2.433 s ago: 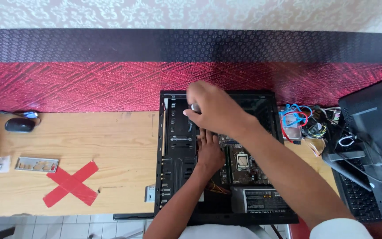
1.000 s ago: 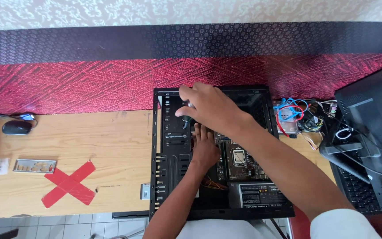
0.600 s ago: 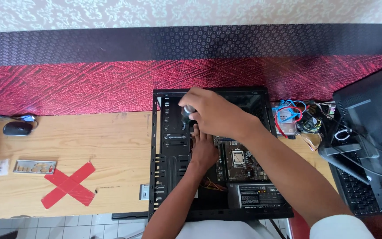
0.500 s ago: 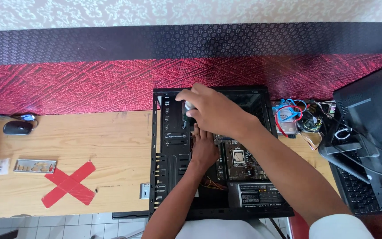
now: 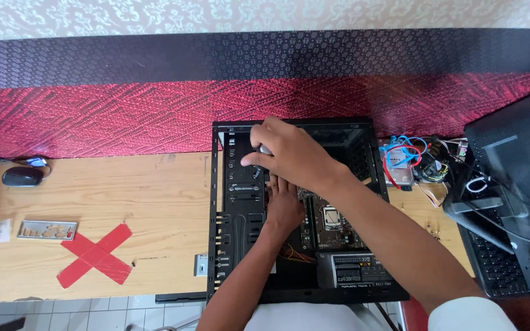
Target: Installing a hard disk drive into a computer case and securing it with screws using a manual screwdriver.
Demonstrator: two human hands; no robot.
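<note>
An open black case (image 5: pixel 234 245) lies flat on the wooden table (image 5: pixel 124 202), with the board (image 5: pixel 332 214) inside it toward the right. The right hand (image 5: pixel 289 153) reaches across the far left part of the case, its fingers curled and pinching a small dark tool (image 5: pixel 265 149) whose kind is unclear. The left hand (image 5: pixel 284 205) rests flat on the board just near of it, fingers pressed together and partly hidden beneath the right hand. A red tape cross (image 5: pixel 96 254) and a mouse (image 5: pixel 23 176) lie well apart to the left.
</note>
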